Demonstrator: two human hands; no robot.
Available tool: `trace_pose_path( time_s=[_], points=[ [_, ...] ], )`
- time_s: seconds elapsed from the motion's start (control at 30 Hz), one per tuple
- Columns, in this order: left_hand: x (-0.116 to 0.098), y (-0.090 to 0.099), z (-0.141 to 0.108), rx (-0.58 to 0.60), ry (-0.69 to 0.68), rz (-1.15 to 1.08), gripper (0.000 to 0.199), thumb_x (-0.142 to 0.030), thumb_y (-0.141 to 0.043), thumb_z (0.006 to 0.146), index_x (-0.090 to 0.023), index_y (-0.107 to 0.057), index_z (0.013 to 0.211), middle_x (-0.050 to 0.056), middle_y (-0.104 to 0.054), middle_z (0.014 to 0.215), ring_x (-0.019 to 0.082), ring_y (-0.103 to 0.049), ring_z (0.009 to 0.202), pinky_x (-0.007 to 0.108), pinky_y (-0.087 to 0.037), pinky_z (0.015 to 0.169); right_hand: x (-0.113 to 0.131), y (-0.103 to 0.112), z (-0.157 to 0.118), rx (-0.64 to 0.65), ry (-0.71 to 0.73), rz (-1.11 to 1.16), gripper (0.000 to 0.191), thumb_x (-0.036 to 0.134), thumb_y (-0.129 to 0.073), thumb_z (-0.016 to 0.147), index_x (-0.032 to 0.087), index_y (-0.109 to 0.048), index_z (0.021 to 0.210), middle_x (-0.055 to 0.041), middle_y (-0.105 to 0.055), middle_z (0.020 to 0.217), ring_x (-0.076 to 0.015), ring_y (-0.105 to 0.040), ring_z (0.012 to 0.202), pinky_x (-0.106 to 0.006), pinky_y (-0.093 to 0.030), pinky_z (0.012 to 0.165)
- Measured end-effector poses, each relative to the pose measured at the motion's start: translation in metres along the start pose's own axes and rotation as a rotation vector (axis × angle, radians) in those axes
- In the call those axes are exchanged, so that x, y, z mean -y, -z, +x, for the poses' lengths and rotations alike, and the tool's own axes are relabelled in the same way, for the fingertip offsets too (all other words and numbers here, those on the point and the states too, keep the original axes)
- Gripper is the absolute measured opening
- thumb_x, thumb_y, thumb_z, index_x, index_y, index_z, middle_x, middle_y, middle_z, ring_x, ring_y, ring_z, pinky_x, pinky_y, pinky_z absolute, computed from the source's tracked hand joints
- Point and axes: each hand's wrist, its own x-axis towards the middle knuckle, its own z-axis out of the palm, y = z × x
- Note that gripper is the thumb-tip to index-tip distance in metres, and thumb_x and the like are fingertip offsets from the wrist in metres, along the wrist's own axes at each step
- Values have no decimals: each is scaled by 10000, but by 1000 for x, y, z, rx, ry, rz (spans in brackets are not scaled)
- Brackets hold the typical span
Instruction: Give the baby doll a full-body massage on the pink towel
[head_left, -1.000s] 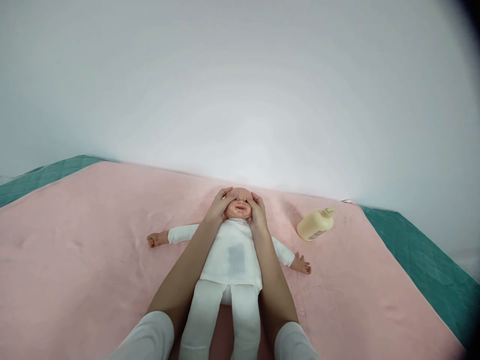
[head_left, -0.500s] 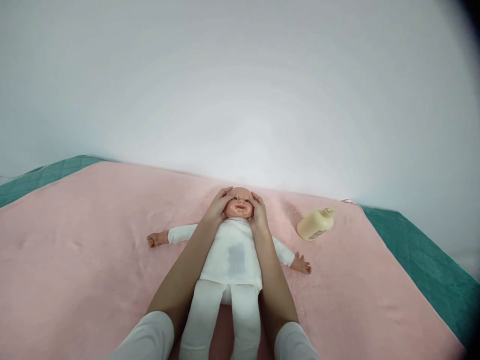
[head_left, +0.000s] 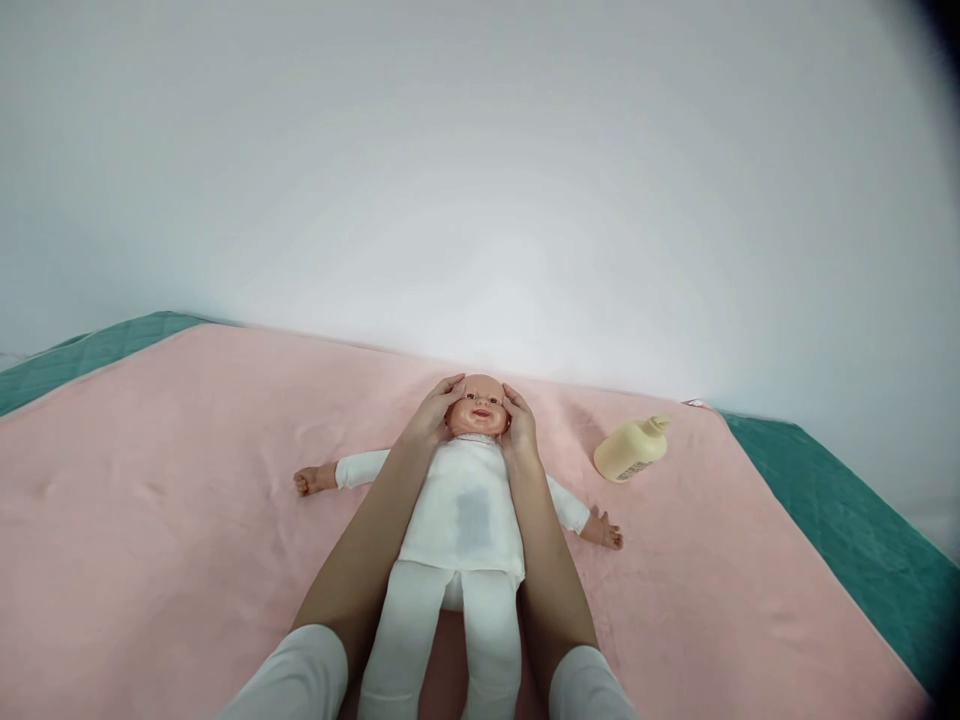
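Observation:
A baby doll (head_left: 461,500) in a white long-sleeved top and white trousers lies on its back, its arms spread out to the sides. A bluish-grey patch marks the front of the top. My left hand (head_left: 436,408) cups the left side of the doll's head (head_left: 480,408), with the thumb by the temple. On the opposite side my right hand (head_left: 519,418) cups the head the same way, fingers curved along it. My forearms run along both flanks of the doll and cover parts of its sleeves.
A pale yellow pump bottle (head_left: 630,450) stands right of the doll on a pink blanket (head_left: 187,480). Green quilted cloth (head_left: 840,530) shows past the blanket's edges. A plain white wall (head_left: 480,180) rises just behind the doll's head.
Both thumbs have shifted slightly outward, away from the doll's brow toward its temples, so more of its face shows. The doll and the bottle stay where they were.

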Motion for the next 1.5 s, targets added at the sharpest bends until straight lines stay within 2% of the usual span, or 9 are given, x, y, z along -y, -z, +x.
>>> trace_pose_path(
  time_s=[0.43, 0.63, 0.73, 0.93, 1.13, 1.5],
  points=[
    [-7, -3, -3, -56, 57, -11, 287, -142, -608, 831, -173, -648, 1113, 87, -676, 1036, 166, -647, 834, 290, -540, 741, 7, -3, -3, -50, -72, 56, 287, 102, -612, 676, 184, -675, 944, -38, -731, 879, -188, -693, 826, -403, -568, 879],
    [-4, 0, -4, -23, 25, 11, 336, -231, -713, 792, -193, -662, 1122, 90, -681, 1087, 190, -656, 922, 306, -536, 813, 7, -1, -3, 9, -68, 43, 335, 126, -631, 673, 184, -667, 1002, -37, -737, 891, -184, -694, 824, -378, -575, 853],
    [-5, -1, -7, -8, 10, 30, 377, -270, -748, 774, -193, -657, 1132, 97, -675, 1122, 200, -655, 961, 306, -536, 827, 8, -2, -6, -1, -66, 14, 338, 155, -643, 687, 188, -664, 1023, -39, -738, 904, -187, -696, 832, -370, -581, 836],
    [-6, -5, -11, -6, -4, 118, 437, -290, -746, 788, -184, -619, 1193, 126, -651, 1199, 201, -656, 991, 294, -542, 843, 8, -4, -11, 34, 14, -55, 340, 250, -708, 686, 195, -655, 1017, -35, -728, 941, -178, -689, 867, -327, -576, 822],
    [-4, -8, -12, -33, -67, 250, 437, -326, -723, 810, -175, -611, 1204, 135, -643, 1209, 209, -657, 1015, 302, -534, 879, 7, -4, -14, 63, 17, -110, 415, 309, -751, 675, 207, -643, 1063, -23, -716, 952, -162, -678, 840, -293, -574, 767],
    [-2, -11, -14, -58, -102, 253, 422, -277, -727, 796, -159, -592, 1178, 129, -630, 1183, 195, -659, 983, 288, -539, 854, 5, -2, -13, 38, 37, -133, 445, 301, -756, 654, 210, -609, 1064, -14, -690, 971, -160, -670, 861, -282, -570, 754]
  ],
)
